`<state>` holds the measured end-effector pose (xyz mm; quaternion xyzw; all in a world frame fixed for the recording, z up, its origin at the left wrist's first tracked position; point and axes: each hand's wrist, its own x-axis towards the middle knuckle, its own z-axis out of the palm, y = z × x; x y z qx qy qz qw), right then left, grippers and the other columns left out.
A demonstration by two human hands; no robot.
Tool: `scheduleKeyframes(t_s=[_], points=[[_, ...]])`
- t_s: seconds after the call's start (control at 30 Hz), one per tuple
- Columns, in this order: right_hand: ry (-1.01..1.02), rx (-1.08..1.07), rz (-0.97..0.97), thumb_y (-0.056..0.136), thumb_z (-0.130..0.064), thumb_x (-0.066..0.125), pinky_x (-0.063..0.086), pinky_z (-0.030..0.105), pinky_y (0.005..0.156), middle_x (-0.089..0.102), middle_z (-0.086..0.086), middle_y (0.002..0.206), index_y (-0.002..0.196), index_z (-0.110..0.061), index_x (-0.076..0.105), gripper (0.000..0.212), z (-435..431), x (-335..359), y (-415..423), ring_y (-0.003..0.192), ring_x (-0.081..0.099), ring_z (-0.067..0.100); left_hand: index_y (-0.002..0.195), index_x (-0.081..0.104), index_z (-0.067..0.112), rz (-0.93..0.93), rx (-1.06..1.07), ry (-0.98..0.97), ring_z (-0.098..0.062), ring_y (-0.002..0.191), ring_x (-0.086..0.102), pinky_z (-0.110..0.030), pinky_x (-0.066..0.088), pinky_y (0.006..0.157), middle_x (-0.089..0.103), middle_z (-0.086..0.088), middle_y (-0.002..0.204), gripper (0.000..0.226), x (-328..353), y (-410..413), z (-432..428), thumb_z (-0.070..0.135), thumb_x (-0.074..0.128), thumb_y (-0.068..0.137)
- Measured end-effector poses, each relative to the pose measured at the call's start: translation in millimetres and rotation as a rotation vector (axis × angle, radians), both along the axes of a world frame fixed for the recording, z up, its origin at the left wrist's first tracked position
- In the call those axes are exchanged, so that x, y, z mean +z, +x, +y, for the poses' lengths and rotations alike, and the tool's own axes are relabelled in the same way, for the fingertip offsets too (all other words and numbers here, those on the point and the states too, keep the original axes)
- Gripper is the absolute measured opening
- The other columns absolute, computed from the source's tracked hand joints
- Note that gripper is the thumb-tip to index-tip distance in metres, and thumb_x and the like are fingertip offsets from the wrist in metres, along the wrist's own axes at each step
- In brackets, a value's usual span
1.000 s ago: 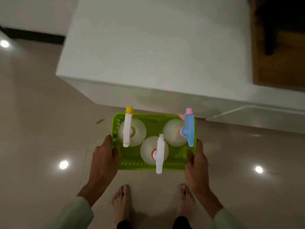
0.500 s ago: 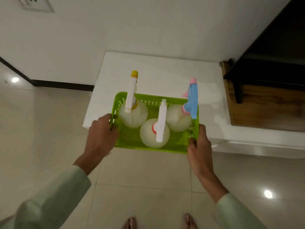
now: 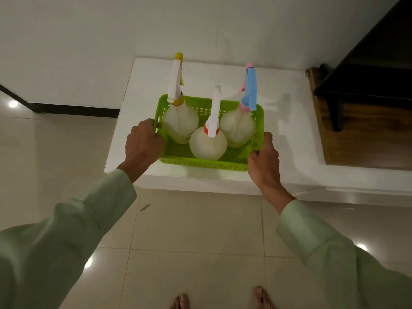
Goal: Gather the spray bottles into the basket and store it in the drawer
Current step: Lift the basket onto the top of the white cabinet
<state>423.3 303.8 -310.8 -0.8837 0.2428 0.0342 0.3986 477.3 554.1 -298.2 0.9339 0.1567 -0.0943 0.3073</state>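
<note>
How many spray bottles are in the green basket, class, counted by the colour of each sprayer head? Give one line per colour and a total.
Yellow-tipped white head: 1
All-white head with a red collar: 1
Blue and pink head: 1
Total: 3 bottles, all upright in the green basket.

A pale wall (image 3: 111, 41) fills the upper view, with a dark skirting (image 3: 73, 108) along its base at left. Below it, glossy beige floor tiles (image 3: 196, 224) carry round reflections of ceiling lights. A low white ledge (image 3: 289, 121) stands against the wall. At right, a brown wooden panel (image 3: 365, 139) lies under a dark shelf (image 3: 374, 70).
</note>
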Motion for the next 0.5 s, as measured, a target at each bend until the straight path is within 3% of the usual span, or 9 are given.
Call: scheduleKeyframes(t_s=[0.13, 0.23, 0.3, 0.33, 0.4, 0.43, 0.5], points=[[0.038, 0.002, 0.001, 0.089, -0.008, 0.043, 0.051, 0.045, 0.074, 0.062, 0.011, 0.097, 0.118, -0.016, 0.042, 0.030, -4.2, -0.9, 4.0, 0.092, 0.062, 0.039, 0.130, 0.054, 0.014, -0.001, 0.026, -0.041, -0.042, 0.097, 0.065, -0.053, 0.057, 0.084, 0.067, -0.017, 0.114, 0.040, -3.3, -3.8, 1.2, 0.015, 0.050, 0.090], [0.160, -0.041, -0.110, 0.100, -0.037, 0.053, 0.051, 0.043, 0.093, 0.061, 0.003, 0.128, 0.138, -0.023, 0.041, 0.043, -6.4, 1.1, -13.0, 0.112, 0.060, 0.025, 0.138, 0.048, 0.019, -0.087, 0.106, -0.142, -0.033, 0.110, 0.063, -0.049, 0.052, 0.094, 0.068, -0.008, 0.122, 0.047, -4.7, -28.8, 0.5, 0.037, 0.055, 0.094], [0.205, -0.145, -0.314, 0.100, -0.042, 0.054, 0.051, 0.026, 0.088, 0.059, -0.003, 0.131, 0.135, -0.021, 0.047, 0.041, -2.6, -1.1, -40.9, 0.112, 0.059, 0.015, 0.136, 0.048, 0.020, -0.236, 0.188, -0.255, -0.021, 0.107, 0.065, -0.036, 0.055, 0.090, 0.067, -0.003, 0.125, 0.048, -6.7, -60.9, -3.7, 0.044, 0.056, 0.095], [0.210, -0.213, -0.412, 0.101, -0.039, 0.054, 0.050, 0.018, 0.083, 0.060, -0.005, 0.125, 0.128, -0.020, 0.052, 0.032, 1.2, -4.8, -58.4, 0.108, 0.059, 0.010, 0.133, 0.050, 0.021, -0.312, 0.241, -0.317, -0.014, 0.103, 0.065, -0.022, 0.055, 0.084, 0.066, 0.001, 0.123, 0.044, -8.0, -79.6, -7.7, 0.044, 0.055, 0.095], [0.218, -0.328, -0.474, 0.103, -0.029, 0.053, 0.048, 0.017, 0.078, 0.063, -0.005, 0.109, 0.112, -0.020, 0.057, 0.014, 10.6, -25.2, -94.3, 0.097, 0.060, 0.010, 0.123, 0.055, 0.023, -0.382, 0.342, -0.403, -0.003, 0.099, 0.064, -0.005, 0.050, 0.073, 0.065, 0.011, 0.114, 0.032, -18.9, -115.7, -18.5, 0.041, 0.053, 0.097], [0.253, -0.378, -0.426, 0.103, -0.024, 0.052, 0.049, 0.025, 0.078, 0.064, -0.001, 0.103, 0.105, -0.019, 0.058, 0.008, 17.0, -39.5, -109.8, 0.092, 0.060, 0.014, 0.119, 0.057, 0.025, -0.371, 0.385, -0.444, -0.003, 0.100, 0.064, -0.008, 0.052, 0.074, 0.065, 0.013, 0.109, 0.025, -28.2, -132.0, -25.1, 0.039, 0.053, 0.098], [0.372, -0.454, -0.243, 0.104, -0.018, 0.051, 0.049, 0.040, 0.076, 0.065, 0.007, 0.094, 0.095, -0.019, 0.058, 0.012, 28.3, -71.1, -132.3, 0.086, 0.060, 0.024, 0.109, 0.059, 0.024, -0.272, 0.478, -0.553, -0.016, 0.101, 0.066, -0.030, 0.058, 0.082, 0.067, 0.003, 0.106, 0.015, -52.2, -156.4, -38.4, 0.032, 0.053, 0.099]])
